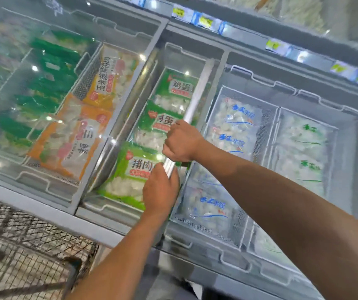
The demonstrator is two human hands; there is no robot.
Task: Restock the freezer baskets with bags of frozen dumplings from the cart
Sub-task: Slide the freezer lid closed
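The freezer (117, 226) runs wide under me, its glass lids mostly over the baskets. The cart (22, 245) sits at its front edge, to the left. Green dumpling bags (152, 118) lie in a row in the open middle basket, orange bags (72, 139) left of them, blue-print bags (230, 131) in the right-hand basket. My right hand (181, 141) is curled round the lid handle (197, 94), my left hand (159, 189) grips the same handle lower, nearer the front edge.
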